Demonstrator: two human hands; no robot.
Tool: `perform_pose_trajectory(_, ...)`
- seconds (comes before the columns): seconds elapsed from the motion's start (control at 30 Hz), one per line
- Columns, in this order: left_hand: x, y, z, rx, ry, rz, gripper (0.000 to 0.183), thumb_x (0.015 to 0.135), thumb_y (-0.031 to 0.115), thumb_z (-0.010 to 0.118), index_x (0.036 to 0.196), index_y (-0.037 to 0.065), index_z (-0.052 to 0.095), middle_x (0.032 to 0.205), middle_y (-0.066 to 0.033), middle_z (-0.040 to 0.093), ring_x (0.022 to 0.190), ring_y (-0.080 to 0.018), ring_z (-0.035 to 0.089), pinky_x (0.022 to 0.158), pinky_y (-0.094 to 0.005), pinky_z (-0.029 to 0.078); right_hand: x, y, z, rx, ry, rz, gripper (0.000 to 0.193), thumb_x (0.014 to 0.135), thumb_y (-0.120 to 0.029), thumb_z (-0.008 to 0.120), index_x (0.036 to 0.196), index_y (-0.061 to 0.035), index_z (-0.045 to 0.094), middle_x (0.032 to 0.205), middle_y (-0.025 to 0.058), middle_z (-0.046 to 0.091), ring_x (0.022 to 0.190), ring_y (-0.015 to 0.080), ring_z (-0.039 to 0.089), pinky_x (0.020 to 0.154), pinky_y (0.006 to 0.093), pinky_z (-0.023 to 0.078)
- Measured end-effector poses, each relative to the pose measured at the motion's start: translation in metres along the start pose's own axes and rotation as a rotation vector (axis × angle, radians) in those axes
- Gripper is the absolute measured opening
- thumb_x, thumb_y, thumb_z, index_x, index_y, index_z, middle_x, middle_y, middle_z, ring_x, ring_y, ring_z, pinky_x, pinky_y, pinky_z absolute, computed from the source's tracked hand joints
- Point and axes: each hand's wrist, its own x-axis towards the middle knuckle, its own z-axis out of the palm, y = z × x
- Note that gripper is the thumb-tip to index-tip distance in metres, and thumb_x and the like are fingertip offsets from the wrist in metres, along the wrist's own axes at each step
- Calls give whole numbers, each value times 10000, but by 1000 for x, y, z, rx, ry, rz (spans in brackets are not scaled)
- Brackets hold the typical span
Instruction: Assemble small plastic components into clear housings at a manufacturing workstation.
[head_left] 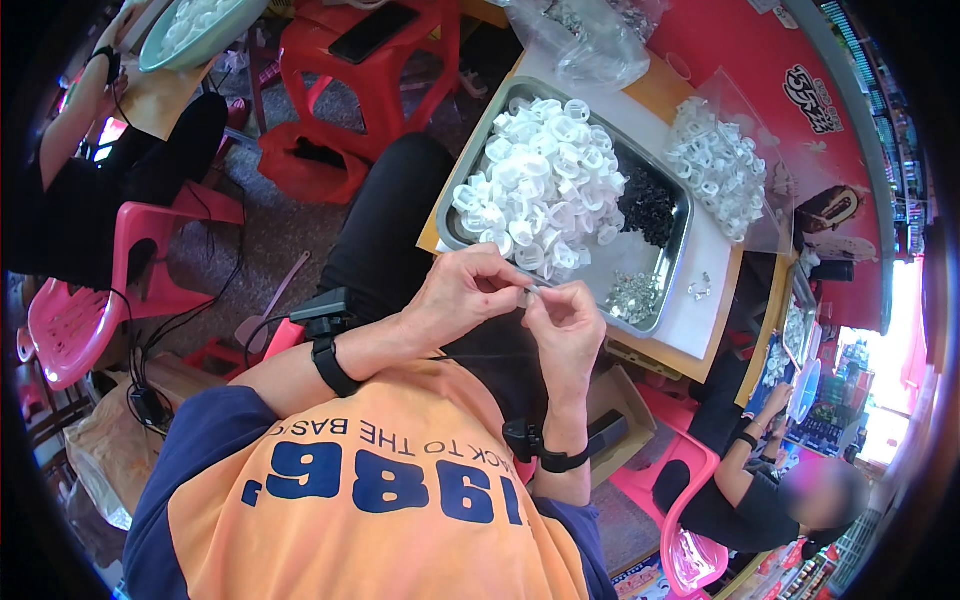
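My left hand (pixel 465 297) and my right hand (pixel 566 322) meet above my lap, at the near edge of a metal tray (pixel 603 265). Thumbs and fingertips of both hands pinch a small pale piece (pixel 526 297) between them; the fingers cover most of it, so its kind cannot be made out. Just beyond my fingers, a heap of white plastic rings (pixel 550 170) fills the tray's left part. Small black parts (pixel 648 205) lie at its far right, and a pile of small shiny clear or metallic bits (pixel 633 297) sits in its near right corner.
Right of the tray lie a clear bag of white rings (pixel 715 165) and loose bits (pixel 699 288). A plastic bag (pixel 590 45) stands behind. A phone (pixel 374 32) rests on a red stool (pixel 360 75). Co-workers sit left and right; a pink chair (pixel 80 320) stands left.
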Motion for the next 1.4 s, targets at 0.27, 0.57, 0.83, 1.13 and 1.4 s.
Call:
perform_pose_trajectory(0.27, 8, 9, -10, -551, -230, -338, 263, 888, 65, 686, 1145, 8, 684, 982, -58, 673, 857, -104, 654, 739, -221, 541, 7, 0, -14, 497, -96, 253, 103, 879, 24, 664, 949, 16, 588, 841, 61, 667, 655, 82, 609, 610, 200, 498)
perform_pose_trajectory(0.57, 6, 13, -14, -515, -229, -387, 285, 876, 59, 696, 1151, -11, 667, 968, -79, 707, 849, -133, 686, 799, -255, 564, 2, -33, -10, -410, -24, -389, 177, 809, 42, 698, 972, -17, 659, 918, 75, 620, 736, 157, 621, 655, 275, 514)
perform_pose_trajectory(0.83, 2, 12, -10, -484, -235, -277, 269, 876, 63, 700, 1131, -20, 673, 978, -84, 709, 883, -120, 677, 826, -254, 555, 0, -39, -12, -498, -22, -445, 132, 814, 34, 702, 930, -11, 658, 901, 90, 629, 720, 188, 615, 643, 284, 510)
perform_pose_trajectory(1.13, 3, 15, -12, -760, -230, -478, 269, 883, 90, 701, 1129, -16, 673, 1045, -107, 689, 920, -162, 677, 856, -308, 571, -3, -41, -23, -222, 37, -264, 111, 816, 20, 715, 913, -2, 667, 891, 72, 633, 747, 149, 588, 674, 263, 478)
perform_pose_trajectory(1.4, 2, 14, -12, -688, -257, -443, 270, 892, 67, 681, 1146, -22, 661, 1060, -115, 685, 927, -165, 676, 849, -306, 574, 1, -46, -19, -388, -40, -388, 140, 806, 19, 725, 933, -23, 683, 876, 60, 610, 711, 136, 573, 605, 257, 468)
